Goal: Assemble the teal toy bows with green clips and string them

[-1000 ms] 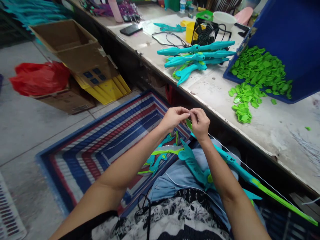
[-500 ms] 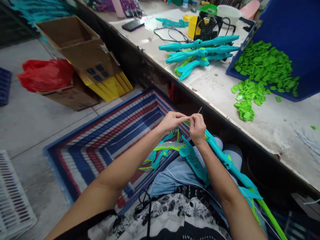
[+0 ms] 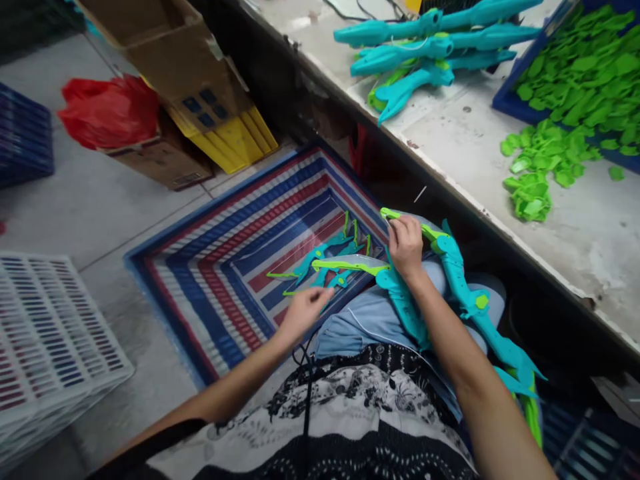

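Across my lap lies a teal-and-green plastic toy bow (image 3: pixel 453 263), its jointed body running down to the lower right. My right hand (image 3: pixel 406 245) is closed on its green end, just below the tip. Lower and to the left, my left hand (image 3: pixel 306 311) has its fingers pinched together above the tray's near side; whatever is between them is too small to make out. A second green limb (image 3: pixel 345 265) and its teal part (image 3: pixel 403 307) rest over my thigh, between my hands. More teal-and-green bows (image 3: pixel 320 257) lie inside the striped tray (image 3: pixel 200 257).
On the worktable (image 3: pixel 450 140) stand stacked teal bows (image 3: pixel 400 57), loose green pieces (image 3: pixel 533 197) and a blue bin (image 3: pixel 525 83). A white crate (image 3: pixel 55 340), a cardboard box (image 3: pixel 165 70), a red bag (image 3: pixel 110 113) and a yellow bin (image 3: pixel 240 143) are on the left.
My hands were together at the bow's end. Now my left hand has come away down and to the left, while my right hand grips the green limb. The view has tilted downward.
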A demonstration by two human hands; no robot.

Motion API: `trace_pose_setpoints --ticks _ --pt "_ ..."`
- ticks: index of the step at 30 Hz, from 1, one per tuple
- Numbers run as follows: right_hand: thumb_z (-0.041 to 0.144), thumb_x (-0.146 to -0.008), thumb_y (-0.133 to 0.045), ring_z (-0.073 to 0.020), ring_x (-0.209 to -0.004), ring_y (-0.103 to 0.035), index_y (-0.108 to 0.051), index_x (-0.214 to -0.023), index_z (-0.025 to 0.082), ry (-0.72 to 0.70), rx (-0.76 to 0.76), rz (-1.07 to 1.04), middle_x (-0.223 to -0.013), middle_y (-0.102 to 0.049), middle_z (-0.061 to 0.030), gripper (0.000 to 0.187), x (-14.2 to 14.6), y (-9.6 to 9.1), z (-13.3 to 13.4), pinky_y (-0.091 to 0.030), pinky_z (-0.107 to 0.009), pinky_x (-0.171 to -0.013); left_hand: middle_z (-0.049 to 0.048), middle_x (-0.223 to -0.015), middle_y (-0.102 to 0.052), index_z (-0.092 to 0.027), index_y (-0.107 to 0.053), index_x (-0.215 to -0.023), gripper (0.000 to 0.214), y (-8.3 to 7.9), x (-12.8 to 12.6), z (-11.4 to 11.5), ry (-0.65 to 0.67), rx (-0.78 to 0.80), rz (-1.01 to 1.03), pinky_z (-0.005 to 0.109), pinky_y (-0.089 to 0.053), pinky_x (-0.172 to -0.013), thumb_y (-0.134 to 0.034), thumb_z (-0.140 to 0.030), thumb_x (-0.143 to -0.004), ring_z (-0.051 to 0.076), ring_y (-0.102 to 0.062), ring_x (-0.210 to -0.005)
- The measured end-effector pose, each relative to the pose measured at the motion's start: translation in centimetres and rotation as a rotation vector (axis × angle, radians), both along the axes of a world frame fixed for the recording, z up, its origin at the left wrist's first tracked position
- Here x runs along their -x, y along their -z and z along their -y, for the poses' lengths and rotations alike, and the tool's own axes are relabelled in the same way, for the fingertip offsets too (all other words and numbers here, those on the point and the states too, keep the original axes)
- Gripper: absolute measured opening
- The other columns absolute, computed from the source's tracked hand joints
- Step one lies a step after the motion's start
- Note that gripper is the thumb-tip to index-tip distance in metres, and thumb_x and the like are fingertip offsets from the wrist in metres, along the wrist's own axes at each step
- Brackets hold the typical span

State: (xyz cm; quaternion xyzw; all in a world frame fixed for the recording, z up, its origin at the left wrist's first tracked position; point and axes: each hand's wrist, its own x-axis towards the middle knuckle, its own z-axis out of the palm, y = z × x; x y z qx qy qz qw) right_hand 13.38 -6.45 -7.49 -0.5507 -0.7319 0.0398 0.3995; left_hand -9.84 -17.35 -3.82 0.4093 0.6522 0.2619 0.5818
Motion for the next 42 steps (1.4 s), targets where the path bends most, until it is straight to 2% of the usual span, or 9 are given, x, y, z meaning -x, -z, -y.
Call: trace_pose_setpoints --ticks 3,6,9,12,15,19,24,34,42 --pt "0.026 -0.094 -0.045 -0.0237 -0.101 -0.054 -0.063 -0.100 0.021 -0.239 0.050 0.096 -0.100 -0.062 -0.0099 0.020 2.2 -0.9 1.6 -0.044 -0.042 -0.094 0.0024 -0.078 -0.073 -0.027 -0.074 -0.066 0.016 1.5 -0.7 3.6 -0.008 0.139 -0.008 0.035 -0.045 -0.074 -0.073 -0.044 -0.065 0.028 -0.064 -0.081" --pt "0.036 -0.090 -0.056 -0.0260 -0.102 -0.053 -0.061 -0.112 0.017 -0.426 0.220 0.326 -0.109 -0.061 -0.0134 0.029 4.5 -1.4 3.3 -0.044 -0.040 -0.090 0.0041 -0.074 -0.071 -0.029 -0.074 -0.061 0.012 2.5 -2.9 4.0 -0.027 0.123 0.025 0.038 -0.043 -0.077 -0.074 -0.040 -0.061 0.029 -0.062 -0.082" --pt "0.039 -0.083 -0.066 -0.0298 -0.100 -0.054 -0.054 -0.125 0.014 -0.382 0.422 0.515 -0.110 -0.060 -0.0162 0.050 5.6 -1.6 4.3 -0.044 -0.042 -0.086 0.0039 -0.065 -0.065 -0.027 -0.070 -0.054 0.010 2.8 -4.4 3.2 -0.058 0.113 0.053 0.038 -0.041 -0.075 -0.076 -0.036 -0.056 0.028 -0.058 -0.078" --pt "0.025 -0.084 -0.065 -0.0279 -0.096 -0.057 -0.052 -0.128 0.016 -0.308 0.568 0.533 -0.107 -0.060 -0.0155 0.048 5.5 -1.7 4.5 -0.045 -0.039 -0.082 0.0033 -0.067 -0.064 -0.027 -0.068 -0.056 0.014 2.0 -4.9 2.8 -0.081 0.128 0.136 0.038 -0.041 -0.072 -0.075 -0.038 -0.058 0.026 -0.057 -0.074" --pt "0.019 -0.082 -0.066 -0.0219 -0.095 -0.060 -0.056 -0.123 0.020 -0.348 0.635 0.301 -0.107 -0.061 -0.0101 0.043 4.8 -1.8 4.2 -0.046 -0.033 -0.081 0.0022 -0.071 -0.064 -0.026 -0.062 -0.062 0.027 0.1 -4.6 2.4 -0.135 0.187 0.424 0.037 -0.045 -0.069 -0.072 -0.051 -0.065 0.022 -0.059 -0.073" --pt "0.032 -0.074 -0.074 -0.0175 -0.089 -0.063 -0.063 -0.108 0.021 -0.484 0.768 -0.354 -0.096 -0.067 -0.0025 0.038 3.6 -1.6 3.8 -0.049 -0.031 -0.080 -0.0050 -0.053 -0.041 -0.023 -0.059 -0.064 0.031 -2.7 -3.2 1.0 -0.353 0.156 0.821 0.025 -0.042 -0.055 -0.083 -0.043 -0.061 0.008 -0.040 -0.051" --pt "0.039 -0.063 -0.080 -0.0144 -0.064 -0.064 -0.062 -0.100 0.021 -0.430 1.063 -1.071 -0.080 -0.070 0.0007 0.045 2.9 -1.1 4.5 -0.053 -0.029 -0.064 -0.0074 -0.046 -0.032 -0.016 -0.068 -0.070 0.033 -4.8 -0.5 -2.0 -0.274 -0.143 0.547 0.020 -0.022 -0.044 -0.081 -0.046 -0.062 0.005 -0.028 -0.044" --pt "0.035 -0.057 -0.084 -0.0147 -0.064 -0.065 -0.065 -0.094 0.021 -0.404 1.105 -1.221 -0.083 -0.072 -0.0002 0.043 3.3 -1.3 5.4 -0.055 -0.029 -0.064 0.0007 -0.064 -0.065 -0.017 -0.073 -0.072 0.020 -5.8 -1.1 -7.7 0.091 -0.418 0.093 0.023 -0.038 -0.055 -0.062 -0.034 -0.074 0.012 -0.053 -0.058" --pt "0.037 -0.057 -0.084 -0.0145 -0.063 -0.065 -0.065 -0.095 0.021 -0.410 1.099 -1.212 -0.084 -0.072 -0.0005 0.044 3.2 -0.5 5.2 -0.054 -0.028 -0.061 0.0018 -0.067 -0.067 -0.013 -0.073 -0.077 0.028 -6.0 -1.0 -8.9 0.245 -0.433 -0.026 0.025 -0.040 -0.062 -0.056 -0.036 -0.078 0.014 -0.055 -0.062"
